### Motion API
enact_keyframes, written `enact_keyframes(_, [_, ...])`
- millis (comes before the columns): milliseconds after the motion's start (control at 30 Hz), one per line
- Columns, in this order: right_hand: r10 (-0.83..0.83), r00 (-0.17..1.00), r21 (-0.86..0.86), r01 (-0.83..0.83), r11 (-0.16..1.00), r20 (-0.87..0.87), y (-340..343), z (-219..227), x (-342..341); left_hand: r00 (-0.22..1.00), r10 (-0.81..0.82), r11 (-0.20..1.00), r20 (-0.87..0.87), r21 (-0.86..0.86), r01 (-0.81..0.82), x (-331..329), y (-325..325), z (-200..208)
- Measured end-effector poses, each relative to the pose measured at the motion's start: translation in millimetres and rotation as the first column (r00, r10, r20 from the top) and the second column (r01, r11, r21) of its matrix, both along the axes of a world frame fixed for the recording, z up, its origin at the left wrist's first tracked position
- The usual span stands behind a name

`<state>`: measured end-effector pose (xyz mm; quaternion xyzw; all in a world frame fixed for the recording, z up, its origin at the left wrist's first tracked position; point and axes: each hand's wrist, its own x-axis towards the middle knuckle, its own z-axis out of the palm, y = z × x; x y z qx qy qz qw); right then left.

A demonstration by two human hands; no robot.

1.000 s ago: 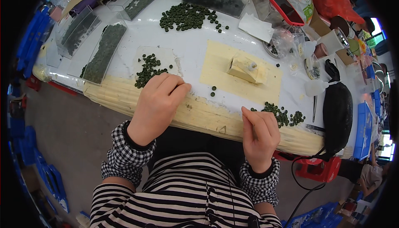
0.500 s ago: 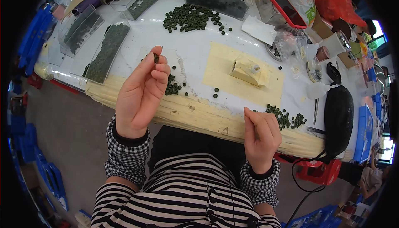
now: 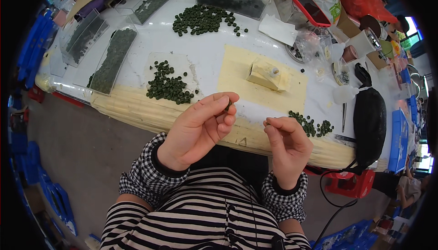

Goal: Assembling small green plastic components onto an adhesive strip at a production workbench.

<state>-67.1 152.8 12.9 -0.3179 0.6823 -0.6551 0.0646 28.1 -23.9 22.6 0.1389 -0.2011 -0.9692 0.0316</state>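
Above the padded table edge, my left hand (image 3: 197, 132) is closed in a pinch, palm up, on a small dark green round piece (image 3: 227, 106). My right hand (image 3: 290, 146) also pinches thumb and forefinger together; a tiny speck shows at the tips, too small to name. The two hands are apart but close. Beyond my left hand lies a pile of green round pieces (image 3: 167, 86) on a clear sheet. A smaller pile of green pieces (image 3: 308, 124) sits just past my right hand. A pale yellow block (image 3: 269, 77) with a whitish knob on it stands on yellow paper (image 3: 230, 72).
A larger heap of green pieces (image 3: 200, 20) lies farther back. Clear trays (image 3: 114, 61) of dark pieces stand at left and back. A red-cased phone (image 3: 305, 4), white tissue (image 3: 278, 30), tweezers (image 3: 344, 118) and a black pouch (image 3: 370, 127) lie to the right.
My left hand has moved right and down from over the left pile, bringing the green piece toward my right hand. My right hand stays nearly in place, still pinching. The view has shifted slightly.
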Motion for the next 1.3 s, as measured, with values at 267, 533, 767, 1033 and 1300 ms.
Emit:
enact_keyframes(267, [0.182, 0.859, -0.232, -0.076, 0.97, 0.479, -5, 5, 2, 0.999, -0.021, 0.993, -0.025, -0.113, 0.018, -1, 4, -6])
enact_keyframes(533, [0.253, 0.775, -0.296, -0.09, 0.951, 0.579, -6, 1, 1, 0.994, 0.01, 0.997, 0.108, -0.077, -0.002, -6, 13, 7])
enact_keyframes(767, [0.257, 0.781, -0.31, -0.086, 0.947, 0.569, -8, 1, 4, 0.999, -0.05, 0.998, 0.02, -0.026, 0.051, -4, 11, -5])
enact_keyframes(1033, [0.238, 0.854, -0.302, -0.1, 0.948, 0.463, -9, 2, 6, 0.996, -0.059, 0.994, -0.068, -0.096, 0.053, 0, 14, -14])
enact_keyframes(1300, [0.102, 0.967, -0.166, -0.063, 0.984, 0.235, -12, 3, 11, 0.998, -0.044, 0.967, -0.038, -0.253, 0.033, 2, 18, -10])
